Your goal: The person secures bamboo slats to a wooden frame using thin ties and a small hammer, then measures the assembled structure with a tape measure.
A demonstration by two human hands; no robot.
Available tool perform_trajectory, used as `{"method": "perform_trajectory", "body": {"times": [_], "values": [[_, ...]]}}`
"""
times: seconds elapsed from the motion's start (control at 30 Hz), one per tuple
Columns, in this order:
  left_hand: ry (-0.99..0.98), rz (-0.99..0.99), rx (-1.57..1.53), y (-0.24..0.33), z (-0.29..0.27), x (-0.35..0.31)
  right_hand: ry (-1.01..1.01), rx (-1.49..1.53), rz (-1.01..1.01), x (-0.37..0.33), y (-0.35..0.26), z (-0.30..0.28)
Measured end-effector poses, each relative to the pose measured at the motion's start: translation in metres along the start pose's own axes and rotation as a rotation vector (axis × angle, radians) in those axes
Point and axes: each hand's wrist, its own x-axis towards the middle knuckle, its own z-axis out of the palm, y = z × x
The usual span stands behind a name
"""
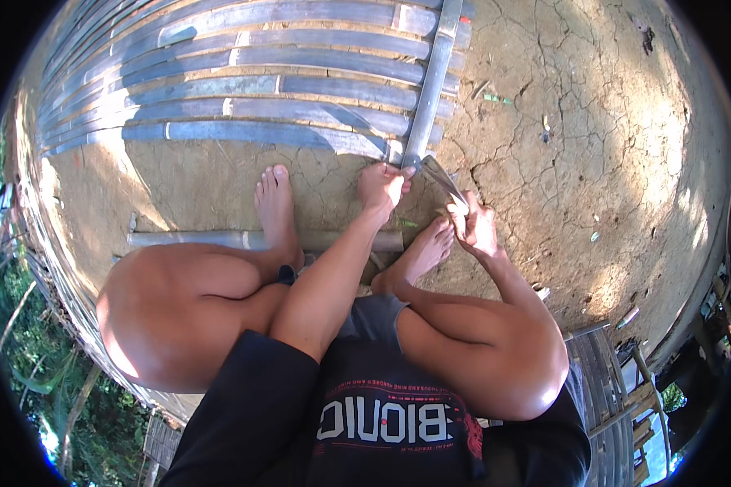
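A long bamboo strip (432,85) lies crosswise over the right ends of a panel of split bamboo slats (260,85). My left hand (384,188) is closed at the strip's near end, the thumb against it. What its curled fingers grip underneath is partly hidden. On the right, my right hand (474,228) is closed around the lower end of a knife (444,180). Its broad blade slants up and left, with the tip beside the strip's near end. My fingers cover the knife's handle.
My bare feet stand on cracked earth (577,162), on either side of my left forearm. A bamboo pole (195,239) lies on the ground between my knees and the slats. Slatted bamboo (601,381) is at lower right, green plants (81,422) at lower left.
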Motion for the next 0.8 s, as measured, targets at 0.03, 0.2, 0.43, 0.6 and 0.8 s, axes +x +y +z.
{"method": "perform_trajectory", "body": {"times": [0.03, 0.2, 0.43, 0.6, 0.8], "values": [[0.000, 0.002, -0.017, -0.003, -0.003, 0.001, 0.006, -0.005, -0.058, 0.000, -0.006, -0.001], [0.026, -0.052, 0.046, -0.005, -0.005, -0.007, -0.154, -0.153, 0.156, 0.009, -0.001, 0.010], [-0.005, -0.015, -0.035, -0.001, -0.003, -0.002, -0.130, -0.129, 0.120, 0.013, -0.002, 0.008], [0.014, -0.009, -0.001, -0.002, -0.002, -0.003, -0.019, -0.029, 0.038, -0.002, -0.008, 0.007], [0.024, -0.023, 0.059, -0.002, -0.003, -0.004, -0.060, -0.025, 0.077, 0.008, -0.015, 0.003]]}}
